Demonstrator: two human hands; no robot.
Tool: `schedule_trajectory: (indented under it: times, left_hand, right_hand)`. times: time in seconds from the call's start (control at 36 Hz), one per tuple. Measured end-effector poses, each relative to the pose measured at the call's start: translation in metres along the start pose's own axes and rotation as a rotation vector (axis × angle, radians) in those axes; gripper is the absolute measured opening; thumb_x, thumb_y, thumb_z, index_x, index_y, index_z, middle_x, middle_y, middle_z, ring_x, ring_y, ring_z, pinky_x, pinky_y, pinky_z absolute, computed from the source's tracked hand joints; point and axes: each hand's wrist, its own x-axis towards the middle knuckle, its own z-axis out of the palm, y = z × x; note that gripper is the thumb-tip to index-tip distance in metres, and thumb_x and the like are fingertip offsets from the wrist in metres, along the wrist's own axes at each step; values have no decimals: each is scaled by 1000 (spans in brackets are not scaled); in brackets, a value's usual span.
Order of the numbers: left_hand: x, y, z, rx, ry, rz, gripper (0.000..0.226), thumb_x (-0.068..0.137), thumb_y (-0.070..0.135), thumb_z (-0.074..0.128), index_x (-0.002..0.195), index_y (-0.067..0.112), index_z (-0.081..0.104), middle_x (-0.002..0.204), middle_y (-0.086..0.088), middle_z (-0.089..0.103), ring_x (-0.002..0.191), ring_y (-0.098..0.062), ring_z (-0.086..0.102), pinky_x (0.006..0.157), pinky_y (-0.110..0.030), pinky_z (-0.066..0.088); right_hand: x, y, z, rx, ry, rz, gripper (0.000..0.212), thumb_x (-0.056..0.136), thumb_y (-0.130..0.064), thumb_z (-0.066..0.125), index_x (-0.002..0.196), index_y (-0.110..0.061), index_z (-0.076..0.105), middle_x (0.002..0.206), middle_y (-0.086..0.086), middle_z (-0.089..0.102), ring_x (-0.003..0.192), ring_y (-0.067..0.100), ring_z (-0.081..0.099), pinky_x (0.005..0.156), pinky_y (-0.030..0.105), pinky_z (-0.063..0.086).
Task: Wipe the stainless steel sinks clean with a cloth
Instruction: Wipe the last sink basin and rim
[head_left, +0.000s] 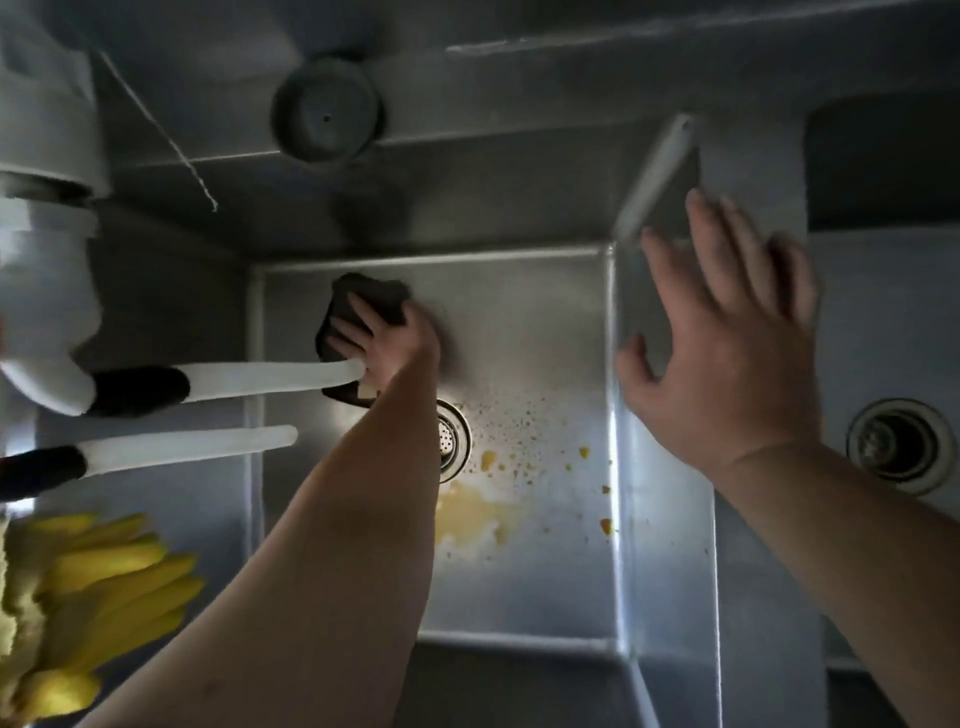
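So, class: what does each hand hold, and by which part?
Left hand presses the dark cloth flat from on top. Right hand holds nothing.

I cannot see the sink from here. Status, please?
Left hand presses dark cloth on sink floor. Right hand open above divider. Yellow spill beside drain unwiped.

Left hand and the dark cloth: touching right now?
Touching. The head view shows the left hand with its fingers spread flat on the dark cloth, pressing it against the sink floor.
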Motion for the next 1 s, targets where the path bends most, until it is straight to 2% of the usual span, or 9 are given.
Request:
schedule_trajectory:
  times: [0.08,0.17,0.33,0.42,0.53,0.67,0.81,0.86,1.0]
  left_hand:
    - [8,16,7,-36,2,-74,81,92,64,38,160,35,5,168,-10,0,153,-35,-5,119,-56,-4]
    - [-2,34,18,19,59,-79,78,93,70,31,159,36,7,168,-10,3,154,-34,0,119,-53,-2]
    - [-65,72,51,-8,-54,108,75,96,64,35,159,36,5,168,-6,0,154,-30,-3,120,-53,-3]
    - [-104,71,66,20,-138,301,70,97,58,38,158,39,10,168,-3,2,154,-28,-3,119,-49,-8]
    - [-166,51,84,204,-340,754,66,93,57,17,157,43,10,168,3,3,154,-22,-4,118,-43,-14]
    - [-165,39,83,267,-401,830,65,93,58,14,155,45,1,168,6,-1,153,-17,-9,108,-32,-30]
    - [-132,10,70,414,-384,1070,68,100,53,30,152,51,-15,167,7,-11,153,-17,-15,113,-36,-23]
    - [-126,7,68,420,-350,1007,68,101,53,29,149,53,-19,166,8,-17,152,-17,-18,113,-38,-24]
    - [-126,57,80,250,-233,605,66,95,49,23,153,50,-9,168,3,-12,153,-21,-13,115,-45,-17]
  right_hand:
    - [0,0,1,-14,20,2,68,84,-33,51,149,-14,44,164,12,26,153,28,20,122,53,12]
    - [1,1,2,-27,8,9,66,84,-34,52,147,-14,46,164,11,25,153,27,18,122,53,12]
    - [0,1,2,-40,32,-5,62,83,-32,55,142,-11,52,164,12,27,153,27,19,122,53,13]
    - [1,0,3,-34,48,-7,60,82,-32,56,139,-12,55,164,11,28,153,27,21,121,52,14]
    - [2,-1,3,-51,45,-6,61,83,-37,52,139,-13,55,164,10,28,153,27,21,121,53,15]
    - [2,-2,0,-53,36,2,62,81,-37,53,138,-13,56,164,9,28,153,27,21,121,54,16]
    - [2,-2,0,-61,8,2,64,82,-37,53,141,-14,54,165,8,26,154,26,18,121,54,15]
    - [2,-1,1,-51,16,-4,62,82,-37,52,140,-14,54,164,8,27,153,26,19,121,54,15]
    - [1,1,6,-39,42,-15,60,81,-37,52,136,-13,57,164,9,28,153,26,20,120,55,17]
